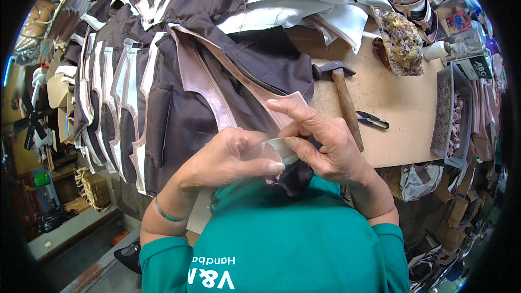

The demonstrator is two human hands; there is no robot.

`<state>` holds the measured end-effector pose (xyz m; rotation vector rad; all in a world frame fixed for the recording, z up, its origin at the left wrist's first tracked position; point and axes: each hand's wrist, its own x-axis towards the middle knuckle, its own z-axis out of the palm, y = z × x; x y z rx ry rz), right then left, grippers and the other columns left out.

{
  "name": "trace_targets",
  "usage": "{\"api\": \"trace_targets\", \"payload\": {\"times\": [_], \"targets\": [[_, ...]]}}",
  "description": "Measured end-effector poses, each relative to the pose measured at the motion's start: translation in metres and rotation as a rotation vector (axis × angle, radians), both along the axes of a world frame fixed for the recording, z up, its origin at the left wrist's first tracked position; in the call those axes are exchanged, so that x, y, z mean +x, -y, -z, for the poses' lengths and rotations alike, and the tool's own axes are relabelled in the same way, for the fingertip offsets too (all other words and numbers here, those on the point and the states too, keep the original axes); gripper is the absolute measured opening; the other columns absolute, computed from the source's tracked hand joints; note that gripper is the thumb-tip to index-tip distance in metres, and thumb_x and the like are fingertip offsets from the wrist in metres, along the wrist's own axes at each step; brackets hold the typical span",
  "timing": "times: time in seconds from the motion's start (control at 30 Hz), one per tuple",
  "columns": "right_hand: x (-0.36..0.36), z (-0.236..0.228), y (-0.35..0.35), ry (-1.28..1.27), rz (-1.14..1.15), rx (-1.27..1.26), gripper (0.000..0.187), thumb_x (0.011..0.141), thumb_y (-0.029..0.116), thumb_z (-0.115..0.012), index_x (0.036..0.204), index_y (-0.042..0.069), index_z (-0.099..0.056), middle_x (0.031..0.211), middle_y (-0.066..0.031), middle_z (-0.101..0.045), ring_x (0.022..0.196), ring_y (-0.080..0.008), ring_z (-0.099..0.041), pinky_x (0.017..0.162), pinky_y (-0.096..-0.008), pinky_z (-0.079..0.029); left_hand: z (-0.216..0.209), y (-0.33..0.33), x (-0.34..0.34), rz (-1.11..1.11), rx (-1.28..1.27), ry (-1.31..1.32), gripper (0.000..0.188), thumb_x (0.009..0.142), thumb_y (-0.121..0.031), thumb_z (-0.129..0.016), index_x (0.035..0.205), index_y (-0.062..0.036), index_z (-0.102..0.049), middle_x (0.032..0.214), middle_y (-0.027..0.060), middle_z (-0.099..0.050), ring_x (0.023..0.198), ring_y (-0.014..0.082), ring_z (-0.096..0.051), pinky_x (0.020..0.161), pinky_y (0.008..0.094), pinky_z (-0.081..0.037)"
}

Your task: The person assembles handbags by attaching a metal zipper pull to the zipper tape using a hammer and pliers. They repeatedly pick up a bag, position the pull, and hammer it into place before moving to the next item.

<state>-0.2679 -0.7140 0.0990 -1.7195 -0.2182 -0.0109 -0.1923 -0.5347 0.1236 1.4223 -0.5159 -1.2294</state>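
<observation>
Both hands meet close to the person's chest, at the near edge of the counter [391, 97]. The left hand [230, 157] and right hand [320, 141] pinch a pale strip [283, 149] between fingertips, over dark fabric [217, 76] with pink lining. A hammer [342, 95] and snips [373, 120] lie on the counter just right of the right hand.
</observation>
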Motion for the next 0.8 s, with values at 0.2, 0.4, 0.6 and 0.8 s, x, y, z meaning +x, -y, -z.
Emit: {"api": "trace_targets", "payload": {"times": [0.2,0.4,0.6,0.8], "targets": [[-0.002,0.006,-0.005,0.066,0.043,-0.033,0.049,0.077,-0.004,-0.051,0.124,0.006,-0.043,0.071,-0.0128,-0.061,0.063,-0.0268,-0.063,0.059,-0.0327,-0.049,0.011,-0.002,-0.005,-0.108,0.093,0.07,0.014,0.079,-0.01,-0.063,0.07,0.0001,-0.059,0.065,0.0037,-0.06,0.059,0.0059,-0.054,0.052,0.019,-0.04],[-0.006,0.007,-0.003,0.013,0.044,0.016,0.045,0.078,-0.004,-0.052,0.122,0.005,-0.046,0.07,-0.0123,-0.061,0.063,-0.0248,-0.063,0.059,-0.0303,-0.048,0.016,-0.002,-0.001,0.08,-0.051,0.324,0.02,0.071,-0.017,-0.071,0.069,-0.0005,-0.059,0.061,0.0065,-0.06,0.057,0.0115,-0.057,0.054,0.0265,-0.042],[-0.007,0.006,-0.001,0.001,0.027,-0.024,0.046,0.077,-0.002,-0.055,0.121,0.007,-0.046,0.07,-0.0107,-0.06,0.064,-0.0235,-0.062,0.059,-0.0311,-0.049,0.016,-0.003,-0.001,0.12,0.156,0.582,0.028,0.067,-0.024,-0.072,0.067,0.0,-0.058,0.055,0.0121,-0.055,0.051,0.0183,-0.055,0.05,0.0316,-0.041],[-0.004,0.01,0.003,0.07,-0.029,-0.09,0.048,0.075,0.0,-0.059,0.121,0.007,-0.046,0.075,-0.01,-0.061,0.067,-0.0234,-0.062,0.06,-0.0329,-0.049,0.009,-0.009,0.001,0.098,0.228,0.488,0.025,0.067,-0.02,-0.07,0.064,-0.0011,-0.055,0.049,0.0097,-0.05,0.044,0.016,-0.051,0.046,0.0294,-0.039]]}}
